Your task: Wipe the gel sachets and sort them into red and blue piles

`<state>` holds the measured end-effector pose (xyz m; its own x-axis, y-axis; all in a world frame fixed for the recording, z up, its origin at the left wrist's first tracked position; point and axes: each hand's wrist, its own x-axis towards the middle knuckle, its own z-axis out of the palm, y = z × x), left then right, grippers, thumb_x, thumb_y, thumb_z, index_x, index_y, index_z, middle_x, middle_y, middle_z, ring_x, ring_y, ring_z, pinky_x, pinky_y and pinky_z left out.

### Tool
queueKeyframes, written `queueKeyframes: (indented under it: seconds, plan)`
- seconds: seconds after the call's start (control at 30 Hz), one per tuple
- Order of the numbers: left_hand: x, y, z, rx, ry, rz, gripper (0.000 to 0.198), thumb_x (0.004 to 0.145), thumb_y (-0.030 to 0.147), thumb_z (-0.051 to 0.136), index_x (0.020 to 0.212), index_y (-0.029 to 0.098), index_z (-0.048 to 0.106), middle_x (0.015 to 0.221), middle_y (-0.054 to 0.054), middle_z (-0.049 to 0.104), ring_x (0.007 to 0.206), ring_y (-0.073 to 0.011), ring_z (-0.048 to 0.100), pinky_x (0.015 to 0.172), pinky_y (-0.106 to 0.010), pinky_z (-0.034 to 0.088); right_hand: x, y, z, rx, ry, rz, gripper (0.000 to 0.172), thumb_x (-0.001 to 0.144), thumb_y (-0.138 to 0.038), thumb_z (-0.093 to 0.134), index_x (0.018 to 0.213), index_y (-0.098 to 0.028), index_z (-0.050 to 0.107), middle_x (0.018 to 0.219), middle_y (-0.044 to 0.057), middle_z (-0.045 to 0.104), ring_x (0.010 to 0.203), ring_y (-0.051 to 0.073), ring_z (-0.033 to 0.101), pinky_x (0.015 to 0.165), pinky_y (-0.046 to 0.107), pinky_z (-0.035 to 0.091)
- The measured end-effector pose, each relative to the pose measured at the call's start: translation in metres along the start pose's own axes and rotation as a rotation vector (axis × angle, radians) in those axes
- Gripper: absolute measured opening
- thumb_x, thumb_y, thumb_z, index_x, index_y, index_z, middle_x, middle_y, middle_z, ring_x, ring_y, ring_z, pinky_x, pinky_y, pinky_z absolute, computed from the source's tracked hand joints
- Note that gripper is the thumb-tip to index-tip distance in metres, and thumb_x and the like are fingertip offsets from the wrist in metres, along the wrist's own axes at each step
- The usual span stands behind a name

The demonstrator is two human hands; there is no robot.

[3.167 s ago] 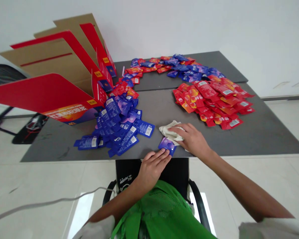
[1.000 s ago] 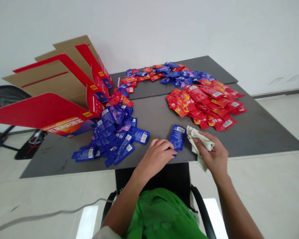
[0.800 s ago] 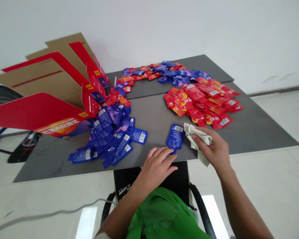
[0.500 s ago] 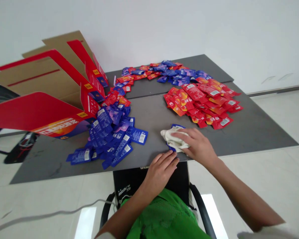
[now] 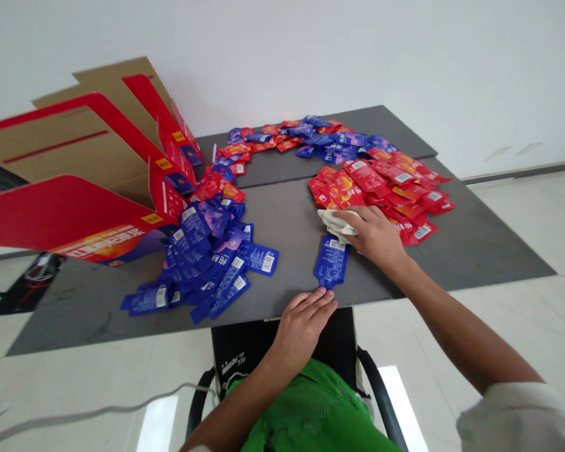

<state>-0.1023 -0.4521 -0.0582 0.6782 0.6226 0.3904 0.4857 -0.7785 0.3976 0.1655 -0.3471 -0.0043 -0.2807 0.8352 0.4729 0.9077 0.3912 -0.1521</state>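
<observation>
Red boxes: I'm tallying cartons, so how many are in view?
3: the front box, middle box and rear box, in a row on the left of the table; more could be hidden behind.

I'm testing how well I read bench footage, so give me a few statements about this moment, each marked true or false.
1. The right hand holds a pale cloth. True.
2. The left hand is gripping a red packet. False: its fingers lie flat at the near end of a single blue pouch.
3. The single blue pouch lies apart from the blue pile. True.
4. The boxes are closed. False: their flaps stand open.
</observation>
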Motion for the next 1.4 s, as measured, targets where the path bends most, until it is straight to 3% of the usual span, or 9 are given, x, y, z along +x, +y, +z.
queueKeyframes:
  seconds: [0.1,0.2,0.3,0.53,0.7,0.87,1.03,1.2,1.4]
  plan:
    - [0.001,0.000,0.001,-0.023,0.022,0.009,0.032,0.112,0.012,0.049,0.134,0.019,0.071,0.142,-0.006,0.074,0.139,-0.0200,0.066,0.115,-0.038,0.054,-0.020,-0.024,-0.010,0.070,0.032,-0.035,0.050,0.104,-0.029,0.062,0.153,-0.029,0.058,0.141,0.011,0.067,0.121,0.032,0.061,0.106,0.046,0.051]
    - [0.001,0.000,0.002,-0.036,0.052,0.013,0.030,0.112,0.014,0.049,0.131,0.018,0.072,0.138,-0.006,0.076,0.134,-0.0206,0.069,0.113,-0.039,0.054,-0.046,-0.048,-0.008,0.162,-0.126,-0.199,0.049,0.102,-0.026,0.063,0.151,-0.031,0.060,0.142,0.008,0.068,0.123,0.030,0.062,0.100,0.041,0.054]
    - [0.001,-0.001,0.003,-0.039,0.056,0.016,0.029,0.111,0.014,0.051,0.130,0.017,0.072,0.136,-0.006,0.077,0.133,-0.0209,0.070,0.113,-0.039,0.054,-0.052,-0.048,0.003,0.191,-0.191,-0.233,0.050,0.099,-0.022,0.067,0.147,-0.031,0.063,0.140,0.007,0.069,0.122,0.029,0.063,0.096,0.039,0.057]
    - [0.012,0.001,-0.003,-0.019,0.048,-0.001,0.018,0.109,0.018,0.060,0.120,0.021,0.074,0.131,-0.006,0.079,0.127,-0.0224,0.074,0.106,-0.041,0.057,-0.016,-0.003,0.005,0.087,0.004,0.003,0.043,0.100,-0.024,0.064,0.143,-0.025,0.068,0.131,0.013,0.072,0.116,0.034,0.065,0.101,0.049,0.055]
    - [0.032,0.008,-0.013,0.001,0.068,-0.084,0.015,0.105,0.028,0.071,0.116,0.019,0.072,0.110,-0.006,0.082,0.106,-0.0240,0.077,0.099,-0.044,0.057,-0.037,-0.010,-0.014,0.448,0.214,0.326,0.036,0.098,-0.051,0.072,0.126,-0.027,0.076,0.120,0.007,0.078,0.109,0.030,0.073,0.100,0.047,0.058]
    - [0.036,0.010,-0.008,0.062,0.087,-0.139,0.027,0.102,0.029,0.074,0.127,0.019,0.070,0.135,-0.012,0.073,0.124,-0.0294,0.069,0.103,-0.047,0.056,-0.051,-0.012,-0.016,0.825,-0.093,0.366,0.037,0.094,-0.057,0.076,0.115,-0.027,0.081,0.144,0.009,0.070,0.123,0.031,0.072,0.109,0.048,0.055]
    - [0.039,0.006,-0.005,0.044,0.053,-0.179,0.029,0.100,0.032,0.076,0.126,0.021,0.070,0.130,-0.010,0.073,0.121,-0.0285,0.068,0.102,-0.047,0.057,-0.037,-0.011,-0.015,0.929,-0.325,0.342,0.041,0.093,-0.062,0.076,0.109,-0.025,0.084,0.154,0.012,0.063,0.137,0.037,0.064,0.108,0.050,0.056]
    - [0.050,0.003,-0.002,0.082,0.035,-0.230,0.022,0.099,0.039,0.078,0.111,0.022,0.072,0.111,-0.008,0.074,0.105,-0.0279,0.068,0.089,-0.045,0.059,-0.027,-0.012,-0.021,0.926,-0.406,0.320,0.043,0.093,-0.064,0.074,0.108,-0.025,0.085,0.149,0.012,0.067,0.133,0.037,0.066,0.098,0.048,0.062]
    - [0.051,0.006,0.001,0.125,0.061,-0.314,0.030,0.096,0.043,0.079,0.112,0.021,0.068,0.117,-0.009,0.070,0.105,-0.0294,0.066,0.090,-0.047,0.058,-0.033,-0.016,-0.022,0.879,-0.361,0.291,0.040,0.094,-0.061,0.073,0.109,-0.025,0.085,0.155,0.011,0.062,0.125,0.033,0.071,0.097,0.044,0.062]
